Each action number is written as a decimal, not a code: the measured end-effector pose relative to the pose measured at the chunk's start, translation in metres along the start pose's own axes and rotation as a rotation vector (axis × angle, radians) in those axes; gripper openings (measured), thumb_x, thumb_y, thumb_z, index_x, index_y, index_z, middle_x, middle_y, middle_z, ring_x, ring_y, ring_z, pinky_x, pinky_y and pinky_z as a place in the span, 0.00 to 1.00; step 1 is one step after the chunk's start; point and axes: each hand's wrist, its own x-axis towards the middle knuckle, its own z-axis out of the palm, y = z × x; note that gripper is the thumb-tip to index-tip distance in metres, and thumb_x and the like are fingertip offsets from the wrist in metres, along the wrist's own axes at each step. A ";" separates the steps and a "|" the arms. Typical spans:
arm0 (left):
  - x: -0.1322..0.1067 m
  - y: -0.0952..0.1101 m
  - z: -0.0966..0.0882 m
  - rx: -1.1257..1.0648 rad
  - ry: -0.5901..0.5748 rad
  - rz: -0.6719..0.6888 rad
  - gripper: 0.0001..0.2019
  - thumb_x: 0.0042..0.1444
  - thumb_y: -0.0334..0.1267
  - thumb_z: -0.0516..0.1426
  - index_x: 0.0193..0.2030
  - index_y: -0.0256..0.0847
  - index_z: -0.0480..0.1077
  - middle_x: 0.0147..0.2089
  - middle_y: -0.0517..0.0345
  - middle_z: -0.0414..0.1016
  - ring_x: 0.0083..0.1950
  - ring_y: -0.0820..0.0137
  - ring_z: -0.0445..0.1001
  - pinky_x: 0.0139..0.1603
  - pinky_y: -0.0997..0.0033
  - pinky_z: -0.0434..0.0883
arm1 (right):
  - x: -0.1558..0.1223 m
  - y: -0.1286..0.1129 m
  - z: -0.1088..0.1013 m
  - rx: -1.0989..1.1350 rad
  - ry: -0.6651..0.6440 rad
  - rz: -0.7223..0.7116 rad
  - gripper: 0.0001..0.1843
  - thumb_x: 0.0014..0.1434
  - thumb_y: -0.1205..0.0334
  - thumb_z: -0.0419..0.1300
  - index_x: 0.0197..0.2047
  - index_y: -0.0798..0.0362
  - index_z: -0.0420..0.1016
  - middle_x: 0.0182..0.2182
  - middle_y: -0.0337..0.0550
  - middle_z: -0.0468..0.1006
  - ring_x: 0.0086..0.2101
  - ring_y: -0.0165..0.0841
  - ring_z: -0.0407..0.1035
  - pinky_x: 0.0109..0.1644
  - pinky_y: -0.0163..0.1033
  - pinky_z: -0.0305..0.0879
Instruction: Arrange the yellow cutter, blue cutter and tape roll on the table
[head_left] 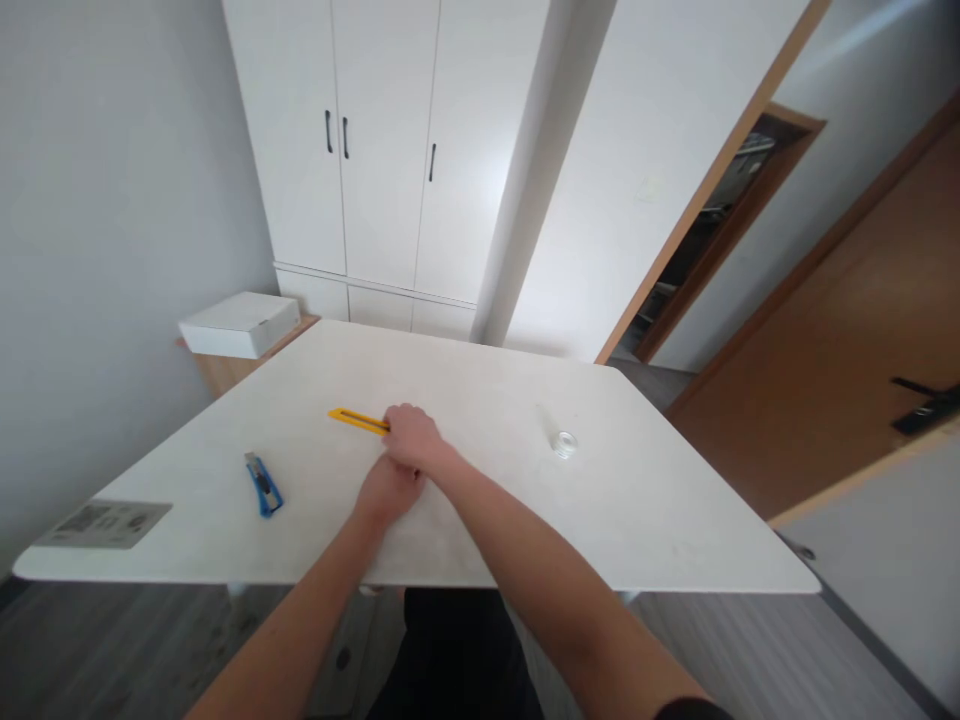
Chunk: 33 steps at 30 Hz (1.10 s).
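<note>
My right hand point(414, 437) is closed around one end of a slim yellow utility knife point(358, 420), whose other end points left over the white table. Just below it and touching it is my left hand point(391, 488), its fingers curled in. What the left hand holds, if anything, is hidden, though a small dark spot shows at its right edge. A blue utility knife point(264, 487) with a metal tip lies on the table to the left of both hands. Off to the right rests a small roll of clear tape point(564, 444).
The white table point(480, 370) has rounded corners, and a printed label point(105, 525) lies at its front left corner. Beyond the far left edge, a white box point(244, 322) sits on a wooden stand. White cabinets point(382, 130) stand behind, and a brown door point(840, 340) is at right.
</note>
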 end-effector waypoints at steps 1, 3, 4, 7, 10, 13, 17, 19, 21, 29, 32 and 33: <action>0.000 0.003 -0.003 -0.001 0.001 0.015 0.15 0.61 0.37 0.49 0.44 0.41 0.77 0.50 0.49 0.78 0.54 0.58 0.74 0.59 0.55 0.67 | -0.016 0.027 -0.009 -0.009 0.031 0.019 0.16 0.59 0.63 0.54 0.50 0.52 0.71 0.48 0.50 0.74 0.47 0.39 0.69 0.47 0.41 0.66; 0.001 0.009 -0.007 0.006 0.001 0.037 0.16 0.62 0.38 0.48 0.41 0.42 0.78 0.50 0.50 0.78 0.53 0.60 0.74 0.59 0.57 0.67 | -0.055 0.085 -0.024 -0.026 0.047 0.068 0.15 0.59 0.63 0.56 0.49 0.52 0.72 0.47 0.47 0.74 0.48 0.36 0.67 0.50 0.39 0.62; 0.002 0.011 -0.009 0.013 0.004 0.038 0.17 0.62 0.39 0.47 0.41 0.42 0.78 0.51 0.50 0.78 0.54 0.61 0.74 0.60 0.58 0.67 | -0.077 0.115 -0.028 -0.031 0.043 0.105 0.15 0.58 0.65 0.56 0.49 0.52 0.72 0.46 0.47 0.74 0.47 0.35 0.67 0.50 0.38 0.61; 0.005 0.013 -0.011 0.029 0.009 0.026 0.17 0.61 0.39 0.48 0.42 0.43 0.79 0.51 0.51 0.78 0.54 0.62 0.74 0.60 0.57 0.68 | -0.144 0.197 -0.033 -0.026 0.038 0.251 0.15 0.55 0.69 0.57 0.46 0.52 0.74 0.43 0.45 0.75 0.44 0.34 0.67 0.48 0.36 0.59; 0.005 0.012 -0.010 0.043 0.011 0.036 0.17 0.62 0.40 0.48 0.42 0.43 0.79 0.51 0.51 0.78 0.54 0.61 0.74 0.60 0.57 0.68 | -0.195 0.258 -0.029 -0.028 0.015 0.395 0.15 0.53 0.71 0.58 0.45 0.51 0.75 0.44 0.44 0.75 0.44 0.35 0.68 0.48 0.37 0.60; 0.004 0.010 -0.009 0.067 0.013 0.040 0.18 0.62 0.40 0.47 0.43 0.42 0.79 0.51 0.50 0.78 0.54 0.61 0.74 0.60 0.56 0.68 | -0.218 0.289 -0.023 -0.029 0.034 0.470 0.17 0.53 0.71 0.58 0.46 0.51 0.75 0.45 0.45 0.75 0.45 0.35 0.68 0.49 0.37 0.60; 0.003 0.009 -0.009 0.064 0.016 0.036 0.18 0.61 0.42 0.47 0.43 0.44 0.79 0.52 0.52 0.78 0.54 0.60 0.74 0.60 0.56 0.68 | -0.214 0.297 -0.019 -0.008 0.057 0.454 0.18 0.52 0.71 0.58 0.47 0.51 0.75 0.46 0.44 0.75 0.46 0.35 0.68 0.50 0.36 0.60; 0.003 0.009 -0.009 0.074 0.016 0.032 0.18 0.61 0.42 0.47 0.43 0.44 0.79 0.52 0.52 0.78 0.54 0.61 0.74 0.60 0.57 0.68 | -0.208 0.293 -0.019 -0.007 0.035 0.453 0.18 0.53 0.71 0.59 0.47 0.50 0.75 0.47 0.44 0.75 0.46 0.35 0.68 0.50 0.36 0.60; 0.003 0.008 -0.009 0.087 0.017 0.030 0.18 0.62 0.43 0.47 0.43 0.45 0.78 0.52 0.53 0.78 0.55 0.62 0.74 0.60 0.58 0.67 | -0.205 0.289 -0.021 -0.010 0.002 0.464 0.19 0.53 0.71 0.59 0.48 0.50 0.75 0.47 0.45 0.74 0.47 0.35 0.68 0.50 0.37 0.60; 0.004 0.010 -0.009 0.100 0.016 0.037 0.18 0.63 0.41 0.47 0.43 0.44 0.78 0.52 0.53 0.78 0.54 0.63 0.74 0.60 0.58 0.68 | -0.202 0.254 -0.036 -0.102 -0.053 0.645 0.25 0.56 0.66 0.58 0.58 0.48 0.68 0.54 0.48 0.69 0.54 0.43 0.62 0.50 0.45 0.59; 0.002 0.017 -0.016 0.094 -0.009 0.021 0.17 0.63 0.39 0.47 0.43 0.43 0.78 0.51 0.52 0.78 0.54 0.63 0.74 0.60 0.59 0.68 | -0.179 0.212 -0.039 -0.146 0.056 0.529 0.20 0.59 0.64 0.55 0.56 0.49 0.69 0.54 0.50 0.70 0.54 0.44 0.61 0.52 0.47 0.58; 0.002 0.020 -0.018 0.080 -0.011 0.010 0.17 0.63 0.38 0.47 0.42 0.41 0.78 0.51 0.50 0.78 0.54 0.63 0.74 0.60 0.60 0.68 | -0.168 0.193 -0.039 -0.135 0.089 0.443 0.19 0.60 0.63 0.55 0.55 0.49 0.69 0.53 0.50 0.71 0.54 0.44 0.62 0.53 0.47 0.57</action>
